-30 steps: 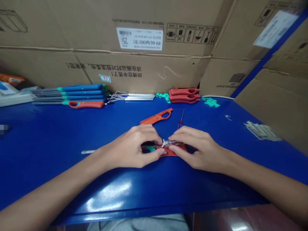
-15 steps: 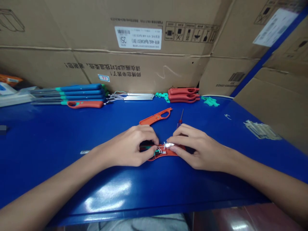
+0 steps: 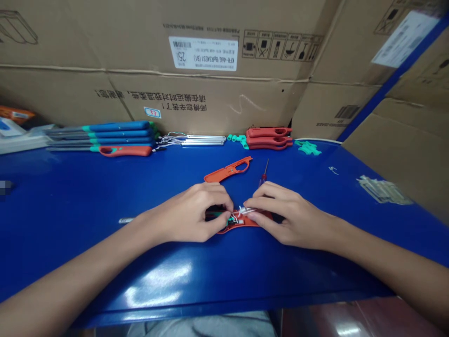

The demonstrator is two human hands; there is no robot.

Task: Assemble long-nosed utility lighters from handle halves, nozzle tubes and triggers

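Note:
An orange lighter shell half (image 3: 249,223) lies on the blue table between my hands, with a green part, a small black part and white wires inside. My left hand (image 3: 206,213) pinches at the shell's left end; its fingertips hide part of what they grip. A small clear-and-silver cylinder (image 3: 247,210) is between the thumb and fingers of my right hand (image 3: 280,210), just over the shell's right part. Beyond my hands lies the other orange shell half (image 3: 228,170). Next to my right fingers is a screwdriver (image 3: 264,172), its handle partly covered.
Along the back, by a cardboard wall (image 3: 210,93), lie blue lighters (image 3: 121,133), silver tubes (image 3: 205,140), red shells (image 3: 268,139) and green pieces (image 3: 307,147). Clear parts (image 3: 384,189) rest at the right. Past my left wrist a silver tube end (image 3: 125,220) sticks out.
Both hands stay nearly in place. The small cylinder in my right fingers has tilted or turned slightly. The whole view has shifted a little.

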